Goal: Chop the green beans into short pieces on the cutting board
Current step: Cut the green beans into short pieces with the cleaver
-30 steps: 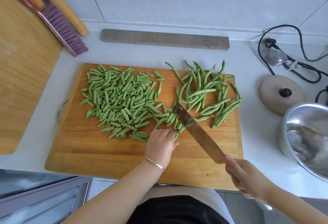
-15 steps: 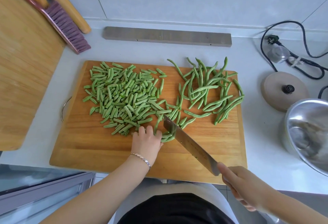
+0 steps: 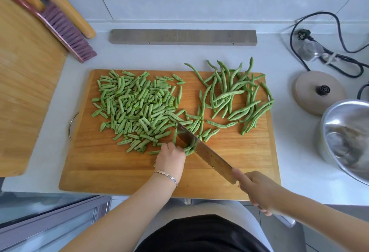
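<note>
At the far left a large wooden board (image 3: 24, 92) lies on the counter, partly cut off, and a brush (image 3: 67, 32) leans behind it. The cutting board (image 3: 119, 169) is in the middle. Its left half carries a heap of short cut pieces (image 3: 135, 110).

Near the front, the left hand (image 3: 170, 159) curls its fingers down on a small bundle of green beans (image 3: 189, 150) and pins it to the wood. The knife (image 3: 203, 152) stands just beside these fingers, over the bundle. A faint mark on the blade is too small to read. The right hand (image 3: 257, 189) is wrapped round the knife handle and hides it fully.

Whole beans (image 3: 235, 96) lie loose on the right half of the board. At the right edge a steel bowl (image 3: 347, 138) is cut off. Inside are perhaps only reflections; I cannot tell if it holds anything.
</note>
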Motion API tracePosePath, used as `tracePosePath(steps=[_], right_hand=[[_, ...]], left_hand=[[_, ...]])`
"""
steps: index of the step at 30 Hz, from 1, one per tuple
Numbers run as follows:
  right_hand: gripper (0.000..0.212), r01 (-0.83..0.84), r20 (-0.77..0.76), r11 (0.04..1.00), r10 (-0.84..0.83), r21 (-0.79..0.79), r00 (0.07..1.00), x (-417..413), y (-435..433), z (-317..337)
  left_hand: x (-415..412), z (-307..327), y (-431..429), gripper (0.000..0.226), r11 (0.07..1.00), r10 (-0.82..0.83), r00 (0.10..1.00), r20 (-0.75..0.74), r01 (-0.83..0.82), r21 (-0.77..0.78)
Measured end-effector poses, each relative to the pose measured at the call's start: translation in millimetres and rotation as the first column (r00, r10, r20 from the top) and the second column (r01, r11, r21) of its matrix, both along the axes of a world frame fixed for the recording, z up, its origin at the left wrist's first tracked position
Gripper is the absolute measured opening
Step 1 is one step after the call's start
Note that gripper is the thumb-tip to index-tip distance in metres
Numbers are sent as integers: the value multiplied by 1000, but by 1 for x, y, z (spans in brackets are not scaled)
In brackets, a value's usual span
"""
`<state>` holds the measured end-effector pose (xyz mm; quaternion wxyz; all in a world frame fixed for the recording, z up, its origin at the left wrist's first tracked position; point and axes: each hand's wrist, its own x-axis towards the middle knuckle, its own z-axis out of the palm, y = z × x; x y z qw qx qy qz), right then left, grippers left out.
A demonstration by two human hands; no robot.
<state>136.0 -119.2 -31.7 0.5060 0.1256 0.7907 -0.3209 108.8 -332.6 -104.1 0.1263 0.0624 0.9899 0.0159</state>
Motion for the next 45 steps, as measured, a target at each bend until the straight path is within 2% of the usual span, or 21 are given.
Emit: tracePosePath(steps=[2, 6, 9, 11, 15, 17, 20, 22, 27, 32, 35, 40, 42, 45], right_hand=[[72, -19, -78, 1000, 20, 7, 997, 5, -2, -8], [79, -3, -181, 1000, 1, -11, 984, 14, -7, -17], [65, 99, -167, 993, -108, -61, 980, 15, -12, -19], [57, 163, -115, 981, -175, -105, 978, 11, -13, -18], [59, 185, -67, 967, -199, -178, 978, -3, -6, -8], [58, 201, -76, 958, -220, -206, 972, -11, 1, 3], [59, 207, -74, 953, -229, -222, 971, -20, 10, 20], [59, 184, -46, 961, -198, -206, 979, -22, 14, 29], [57, 57, -3, 988, -58, -140, 998, -14, 14, 34], [57, 61, 31, 993, -58, -103, 998, -10, 15, 33], [58, 71, 60, 992, -65, -103, 996, -10, 15, 34], [57, 62, 88, 993, -53, -103, 995, -4, 16, 33], [58, 57, 85, 992, -47, -113, 995, -2, 16, 33], [55, 36, 81, 994, -27, -107, 996, -2, 16, 34]], left_hand=[[0, -1, -1, 47, 1000, -9, 1000, -13, 9, 11], [-1, 0, -7, 43, 998, 16, 1000, -12, -15, 57], [-2, 9, -8, 32, 996, 81, 994, 68, -83, 31], [-1, 10, -4, 38, 984, 168, 977, 133, -174, 32], [-3, 15, 9, 40, 931, 309, 932, 189, -337, 141], [-5, 19, 8, 49, 903, 352, 906, 236, -395, 169], [1, 29, -7, 70, 922, 323, 933, 156, -348, 171], [6, 33, -23, 71, 940, 258, 962, 87, -271, 208], [9, 35, -39, 68, 967, 130, 971, 203, -169, 189], [12, 31, -21, 83, 947, 240, 949, 203, -275, 165], [12, 27, -7, 84, 940, 282, 938, 200, -312, 136], [10, 22, 0, 76, 834, 423, 880, 215, -471, 287], [10, 23, -2, 71, 831, 416, 886, 204, -461, 310], [12, 23, -8, 62, 871, 311, 924, 223, -371, 321]])
